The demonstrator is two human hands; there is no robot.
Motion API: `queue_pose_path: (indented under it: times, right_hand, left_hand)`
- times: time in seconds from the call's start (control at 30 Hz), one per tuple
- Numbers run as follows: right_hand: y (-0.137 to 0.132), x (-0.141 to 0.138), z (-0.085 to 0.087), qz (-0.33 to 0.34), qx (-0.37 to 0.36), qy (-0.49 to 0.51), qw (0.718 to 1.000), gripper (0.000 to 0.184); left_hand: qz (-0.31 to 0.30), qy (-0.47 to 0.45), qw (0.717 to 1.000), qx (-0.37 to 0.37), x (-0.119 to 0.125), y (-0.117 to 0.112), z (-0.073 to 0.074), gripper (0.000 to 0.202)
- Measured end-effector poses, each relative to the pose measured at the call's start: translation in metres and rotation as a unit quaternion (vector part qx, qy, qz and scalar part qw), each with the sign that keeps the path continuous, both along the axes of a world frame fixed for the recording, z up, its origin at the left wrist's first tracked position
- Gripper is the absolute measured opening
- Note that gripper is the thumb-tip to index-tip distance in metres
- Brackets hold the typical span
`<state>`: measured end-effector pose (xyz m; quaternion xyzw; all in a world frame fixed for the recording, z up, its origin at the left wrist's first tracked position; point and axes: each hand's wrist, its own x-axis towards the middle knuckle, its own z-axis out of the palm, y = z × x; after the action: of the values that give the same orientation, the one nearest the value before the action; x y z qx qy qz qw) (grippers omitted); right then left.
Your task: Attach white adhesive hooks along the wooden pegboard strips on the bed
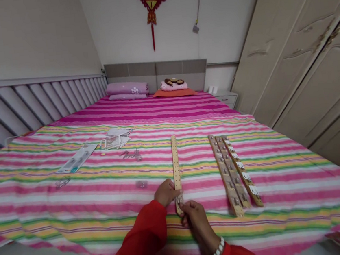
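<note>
A pale wooden strip (175, 163) with rows of small holes lies lengthwise on the striped cloth in front of me. My left hand (165, 192) grips it near its close end, the thumb laid across the top. My right hand (195, 214) pinches at a small metal piece (179, 200) on that same end; the fingers partly cover it. To the right lie two wooden strips (225, 170) set with metal pieces under clear wrapping. Beside them is another strip (243, 170) with white round parts along it.
On the left are a flat clear package (78, 158), crumpled wrappers (117, 138), small metal parts (130, 154), a little clear packet (141, 184) and thin wire pieces (62, 181). Folded bedding (127, 88) sits at the headboard. A wardrobe (312, 54) stands right of the bed.
</note>
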<state>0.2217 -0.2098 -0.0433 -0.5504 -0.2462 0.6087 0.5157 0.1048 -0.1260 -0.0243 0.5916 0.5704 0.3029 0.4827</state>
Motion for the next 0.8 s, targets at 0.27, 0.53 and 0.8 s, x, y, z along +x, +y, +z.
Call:
queue_pose_path:
  times: [0.27, 0.53, 0.8]
  right_hand:
    - [-0.001, 0.003, -0.003, 0.009, 0.009, 0.017, 1.0, 0.033]
    - [-0.01, 0.012, 0.0, 0.01, 0.012, 0.03, 0.999, 0.047]
    - [-0.012, 0.027, 0.009, -0.04, 0.073, -0.026, 0.996, 0.049]
  left_hand:
    - [0.032, -0.114, 0.993, -0.007, -0.003, -0.011, 0.007, 0.029]
    - [0.277, -0.088, 0.938, 0.19, -0.065, -0.026, 0.029, 0.042]
    - [0.263, -0.081, 0.952, 0.13, -0.104, -0.025, 0.029, 0.061]
